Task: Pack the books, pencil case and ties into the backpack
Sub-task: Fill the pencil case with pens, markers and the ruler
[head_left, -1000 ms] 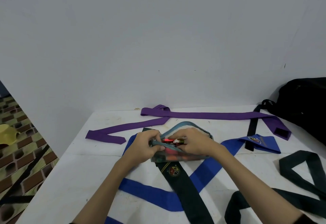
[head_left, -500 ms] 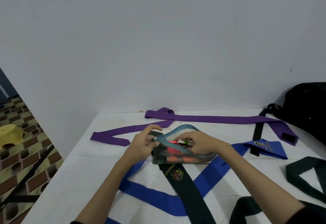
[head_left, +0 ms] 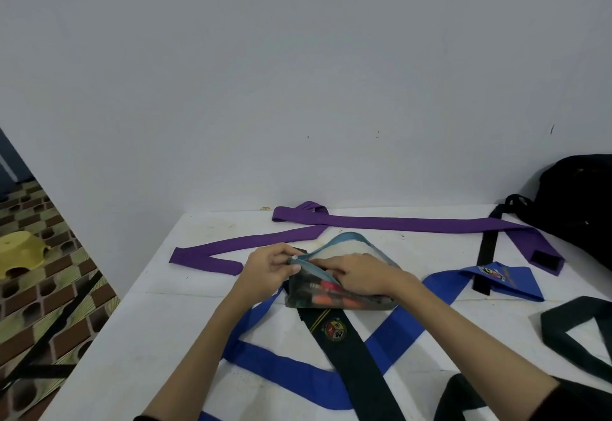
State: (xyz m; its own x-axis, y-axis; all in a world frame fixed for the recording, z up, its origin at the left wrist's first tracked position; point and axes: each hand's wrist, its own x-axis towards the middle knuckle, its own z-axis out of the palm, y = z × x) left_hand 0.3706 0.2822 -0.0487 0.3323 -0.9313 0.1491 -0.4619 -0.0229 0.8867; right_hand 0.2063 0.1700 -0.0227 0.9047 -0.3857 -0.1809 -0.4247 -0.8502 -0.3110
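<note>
Head view shows the clear pencil case [head_left: 331,298] lying near the middle of the white table [head_left: 159,304], on top of a black crested tie [head_left: 351,351] and a blue tie [head_left: 275,364]. Its teal zip edge gapes open in an arch. The left hand [head_left: 265,271] pinches the zip end at the case's left corner, while the right hand [head_left: 361,274] lies over the mouth with its fingers curled down onto the pens inside; whether it grips one or only presses them in, I cannot tell. To do this well, I would say the pens should be tucked fully below the zip line first, then the left hand should keep the corner taut while the slider is drawn across, so that nothing snags in the teeth. Afterwards the case must be lifted straight up, or it may drag the ties beneath it. A purple tie [head_left: 381,223] stretches along the far edge, and another dark tie [head_left: 576,337] loops at the right. The black backpack [head_left: 583,202] sits at the far right, well apart from the case, with ties lying across the way. No books are visible. A yellow stool [head_left: 20,253] stands on the patterned floor at the left.
</note>
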